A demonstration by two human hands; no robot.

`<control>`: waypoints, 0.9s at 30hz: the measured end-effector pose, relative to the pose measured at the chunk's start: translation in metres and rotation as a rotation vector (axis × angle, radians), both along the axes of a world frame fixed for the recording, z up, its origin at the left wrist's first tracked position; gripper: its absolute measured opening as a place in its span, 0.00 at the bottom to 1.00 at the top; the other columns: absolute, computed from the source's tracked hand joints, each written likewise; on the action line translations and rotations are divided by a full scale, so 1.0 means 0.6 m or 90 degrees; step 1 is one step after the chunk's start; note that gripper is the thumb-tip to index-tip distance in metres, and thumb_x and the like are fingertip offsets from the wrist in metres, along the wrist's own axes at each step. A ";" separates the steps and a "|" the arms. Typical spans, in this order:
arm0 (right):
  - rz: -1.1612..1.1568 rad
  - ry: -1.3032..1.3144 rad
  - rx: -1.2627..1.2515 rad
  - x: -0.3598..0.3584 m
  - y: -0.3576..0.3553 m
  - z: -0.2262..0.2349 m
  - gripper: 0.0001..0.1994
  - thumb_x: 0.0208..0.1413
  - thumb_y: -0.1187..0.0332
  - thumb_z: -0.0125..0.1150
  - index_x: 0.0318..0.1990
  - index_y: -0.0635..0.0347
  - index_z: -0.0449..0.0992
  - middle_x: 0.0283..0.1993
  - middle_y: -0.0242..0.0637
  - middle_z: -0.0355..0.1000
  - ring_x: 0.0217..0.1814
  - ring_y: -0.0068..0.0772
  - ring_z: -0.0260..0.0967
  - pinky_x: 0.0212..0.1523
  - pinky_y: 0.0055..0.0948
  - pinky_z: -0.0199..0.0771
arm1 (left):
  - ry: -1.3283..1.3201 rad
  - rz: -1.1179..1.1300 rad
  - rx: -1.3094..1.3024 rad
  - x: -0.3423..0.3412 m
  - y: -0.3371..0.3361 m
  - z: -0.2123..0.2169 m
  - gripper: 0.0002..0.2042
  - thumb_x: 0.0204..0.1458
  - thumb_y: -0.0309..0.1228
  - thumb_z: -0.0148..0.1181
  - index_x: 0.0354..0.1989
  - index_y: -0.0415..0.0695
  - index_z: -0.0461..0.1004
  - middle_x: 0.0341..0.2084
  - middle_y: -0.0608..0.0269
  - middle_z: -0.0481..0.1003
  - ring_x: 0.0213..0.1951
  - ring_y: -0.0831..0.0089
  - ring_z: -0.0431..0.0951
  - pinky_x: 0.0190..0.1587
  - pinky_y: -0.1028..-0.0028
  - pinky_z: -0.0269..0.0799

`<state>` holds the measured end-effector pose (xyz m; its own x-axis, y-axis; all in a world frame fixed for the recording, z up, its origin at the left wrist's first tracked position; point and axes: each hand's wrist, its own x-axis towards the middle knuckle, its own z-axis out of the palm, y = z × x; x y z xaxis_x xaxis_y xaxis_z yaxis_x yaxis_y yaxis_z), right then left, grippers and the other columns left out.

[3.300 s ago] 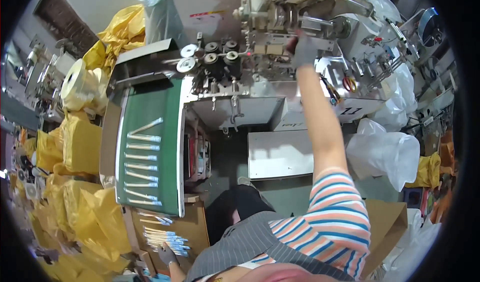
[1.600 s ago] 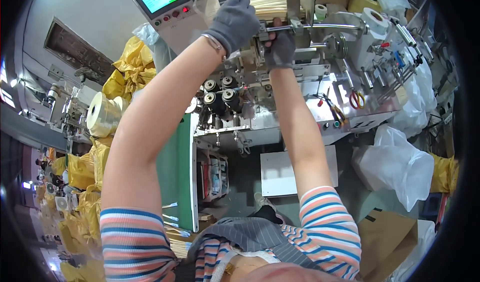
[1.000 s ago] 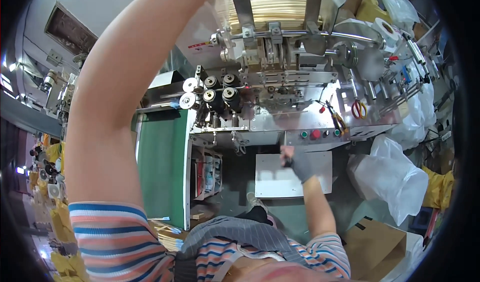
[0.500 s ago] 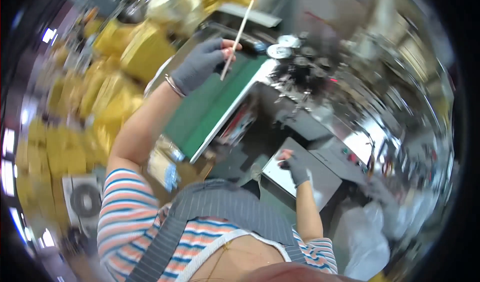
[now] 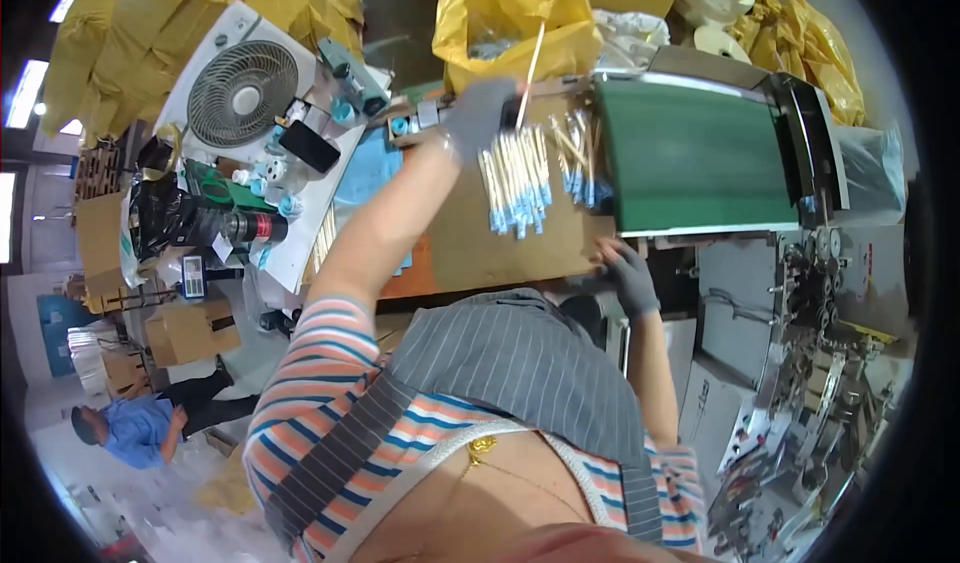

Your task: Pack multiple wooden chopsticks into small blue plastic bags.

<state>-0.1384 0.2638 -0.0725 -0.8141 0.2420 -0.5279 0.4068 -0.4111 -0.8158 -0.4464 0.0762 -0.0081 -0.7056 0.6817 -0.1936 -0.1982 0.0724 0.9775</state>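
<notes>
Since half a second ago, the left hand (image 5: pixel 482 121) has swung from over the green conveyor belt (image 5: pixel 700 153) to the belt's left, carrying a pale stick (image 5: pixel 536 63), and the right hand (image 5: pixel 632 278) has come to just beside the belt's near left corner. Grey-gloved, the left hand pinches the stick near its lower end; the stick stands tilted, its top seen against an open yellow bag (image 5: pixel 520 8) beyond and left of the belt. The right hand's fingers are bent; whether they grip anything, one cannot tell. Left of the belt, a brown board (image 5: pixel 575 238) bears a larger group of blue-ended sticks (image 5: pixel 517 183) and, closer to the belt, a smaller group (image 5: pixel 577 158). Well to the belt's left are a fan (image 5: pixel 240 93) and a dark phone (image 5: pixel 310 146). Metal machinery (image 5: pixel 835 363) stands to the belt's near right.
</notes>
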 end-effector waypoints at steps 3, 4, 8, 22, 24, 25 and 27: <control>0.184 0.007 0.045 -0.146 -0.086 0.006 0.17 0.54 0.60 0.60 0.44 0.65 0.73 0.33 0.30 0.72 0.33 0.17 0.66 0.33 0.20 0.68 | 0.205 0.096 -0.157 -0.168 -0.028 -0.034 0.19 0.52 0.45 0.55 0.32 0.37 0.73 0.26 0.61 0.75 0.27 0.71 0.75 0.26 0.71 0.69; 0.182 0.015 0.143 -0.195 -0.109 -0.006 0.20 0.53 0.57 0.61 0.44 0.67 0.73 0.34 0.31 0.72 0.36 0.20 0.68 0.37 0.23 0.69 | 0.228 0.229 -0.294 -0.205 -0.051 -0.063 0.20 0.51 0.46 0.55 0.29 0.36 0.73 0.23 0.58 0.75 0.25 0.69 0.75 0.26 0.69 0.69; 0.273 -0.135 0.775 -0.325 -0.014 -0.170 0.52 0.38 0.35 0.62 0.63 0.65 0.50 0.60 0.62 0.55 0.63 0.60 0.53 0.61 0.41 0.56 | 0.292 0.217 -0.382 -0.078 -0.052 -0.207 0.26 0.50 0.53 0.53 0.38 0.37 0.76 0.36 0.40 0.75 0.42 0.50 0.76 0.44 0.61 0.70; 0.210 0.074 0.428 -0.395 -0.093 -0.425 0.31 0.42 0.49 0.65 0.44 0.70 0.70 0.37 0.50 0.74 0.36 0.42 0.74 0.38 0.38 0.72 | -0.296 0.348 0.112 0.081 0.006 -0.541 0.29 0.48 0.53 0.60 0.45 0.35 0.73 0.38 0.59 0.75 0.37 0.75 0.75 0.39 0.75 0.71; 0.151 0.113 -0.096 -0.374 -0.112 -0.436 0.19 0.51 0.61 0.62 0.45 0.66 0.71 0.35 0.37 0.74 0.32 0.27 0.73 0.34 0.26 0.73 | -0.246 0.324 0.043 0.107 -0.032 -0.525 0.28 0.47 0.50 0.63 0.45 0.36 0.72 0.37 0.59 0.75 0.37 0.75 0.75 0.39 0.75 0.71; 0.177 0.109 -0.140 -0.365 -0.125 -0.421 0.18 0.51 0.63 0.62 0.47 0.65 0.70 0.36 0.37 0.74 0.34 0.26 0.72 0.36 0.26 0.73 | -0.199 0.284 -0.022 0.119 -0.055 -0.512 0.27 0.46 0.48 0.65 0.45 0.37 0.72 0.36 0.60 0.75 0.37 0.76 0.75 0.39 0.76 0.71; 0.211 0.115 -0.186 -0.346 -0.150 -0.378 0.19 0.52 0.66 0.62 0.49 0.63 0.69 0.37 0.36 0.73 0.36 0.25 0.71 0.38 0.25 0.73 | -0.058 0.332 0.040 0.147 -0.076 -0.475 0.25 0.42 0.42 0.69 0.43 0.37 0.72 0.34 0.62 0.75 0.37 0.76 0.74 0.39 0.75 0.71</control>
<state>-0.3459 0.1736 -0.2991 -0.9076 -0.1831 -0.3779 0.4166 -0.5057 -0.7555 -0.3581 0.0306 -0.2928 -0.9361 0.2568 -0.2401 -0.2767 -0.1166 0.9539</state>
